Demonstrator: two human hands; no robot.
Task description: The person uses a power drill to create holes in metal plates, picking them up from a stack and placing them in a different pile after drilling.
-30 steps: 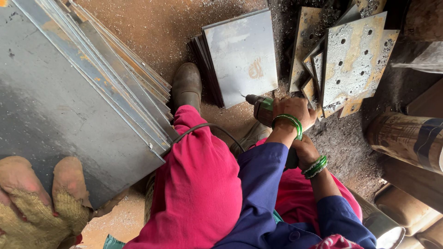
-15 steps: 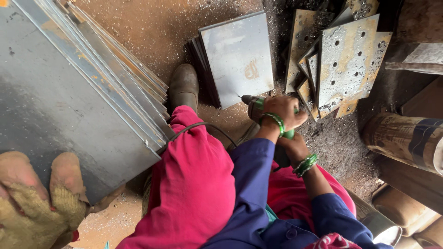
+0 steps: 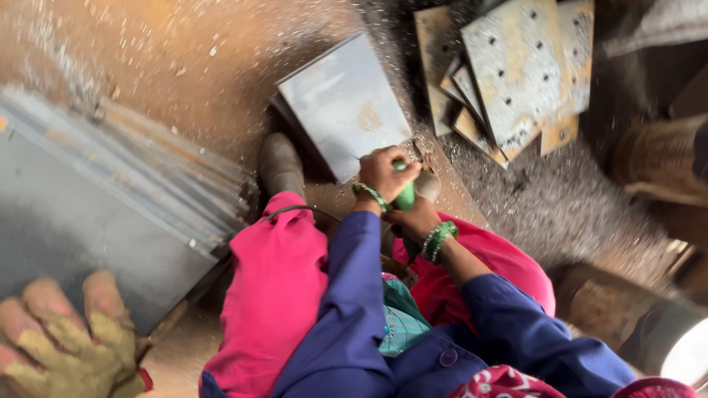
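Observation:
I squat in pink trousers and a blue jacket. My left hand (image 3: 383,171) and my right hand (image 3: 415,216), both with green bangles at the wrist, are closed around a green-handled power tool (image 3: 405,196). The tool's working end is hidden by my hands. It sits at the near right corner of a grey metal plate (image 3: 343,103), which lies on a low stack on the floor. My shoe (image 3: 280,162) rests just left of that stack. A thin cable (image 3: 295,210) runs over my knee.
A large stack of grey metal sheets (image 3: 96,214) leans at the left, and another person's gloved hand (image 3: 66,339) is at its near edge. Rusty drilled plates (image 3: 516,74) lie at the upper right. Metal filings cover the floor; dark cylinders (image 3: 649,317) stand at the right.
My hands and the tool have shifted left, closer to the grey plate's near corner. The view has swung and gone blurry. The gloved hand stays at the sheet stack.

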